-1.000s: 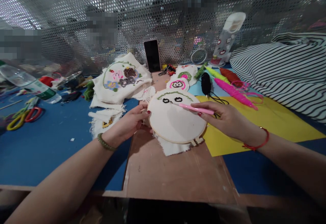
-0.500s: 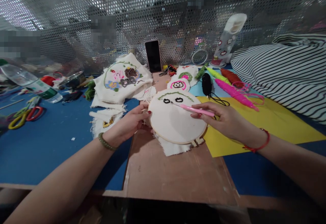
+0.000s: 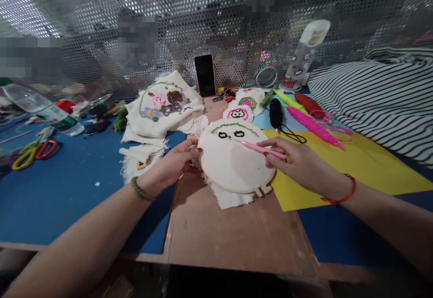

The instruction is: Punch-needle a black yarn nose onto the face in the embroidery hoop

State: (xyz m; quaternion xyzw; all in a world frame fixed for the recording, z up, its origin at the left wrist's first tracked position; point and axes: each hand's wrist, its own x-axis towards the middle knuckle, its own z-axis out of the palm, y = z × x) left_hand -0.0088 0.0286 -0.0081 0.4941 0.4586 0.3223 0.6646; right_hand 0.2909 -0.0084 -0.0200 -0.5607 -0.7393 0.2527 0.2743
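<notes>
My left hand [image 3: 179, 160] is closed on the left rim of a round wooden embroidery hoop [image 3: 245, 193], its thumb on top and other fingers out of sight underneath. White cloth [image 3: 233, 167] is stretched in the hoop, bearing a green stitched arc and two black stitched rings. In my right hand [image 3: 297, 160] is a pink-handled crochet hook [image 3: 255, 147], pinched like a pen. Its thin metal tip points left and meets the cloth by a small black spot between and just below the rings. A black yarn skein [image 3: 276, 114] lies behind my right hand.
Embroidered cloths [image 3: 165, 104] lie behind on the left. A phone [image 3: 204, 75] stands at the back. Bright yarn skeins [image 3: 314, 126] and striped fabric [image 3: 379, 90] are on the right, above a yellow sheet [image 3: 324, 167]. Scissors [image 3: 34, 151] and a plastic bottle [image 3: 43, 110] lie far left.
The view has shifted slightly. The hook's tip stays at nearly the same spot on the cloth, and both hands keep their hold.
</notes>
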